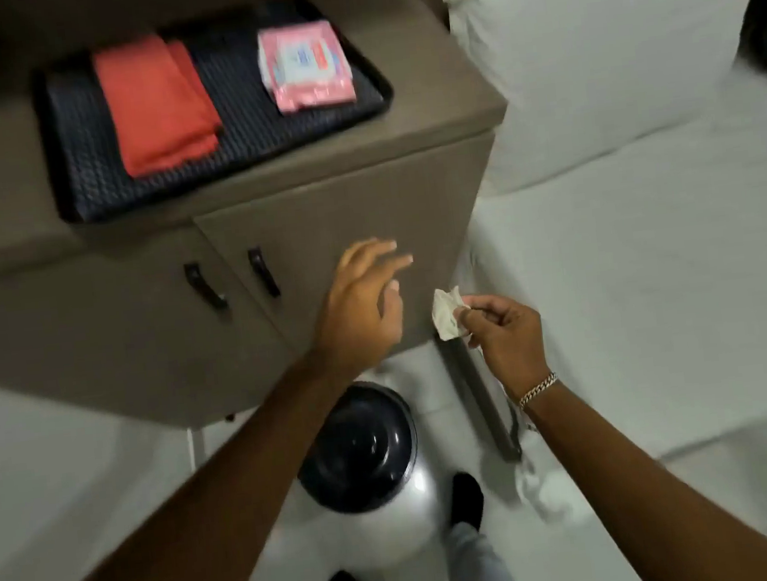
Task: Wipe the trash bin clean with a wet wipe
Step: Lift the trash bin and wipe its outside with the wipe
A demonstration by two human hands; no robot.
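Note:
A round trash bin (365, 453) with a black domed lid and shiny steel body stands on the pale floor below my arms. My right hand (502, 332) pinches a crumpled white wet wipe (448, 314) between thumb and fingers, up in front of the cabinet's right corner. My left hand (364, 302) hovers beside it with fingers spread and nothing in it, well above the bin. A pink pack of wet wipes (306, 66) lies on a black tray (76, 180) on the cabinet top.
The brown cabinet (316, 212) has two doors with dark handles. A folded red cloth (156, 106) lies on the tray. A white bed with a pillow (607, 53) fills the right side. My dark shoes (465, 499) stand by the bin. A dark bar (478, 398) leans beside the bed.

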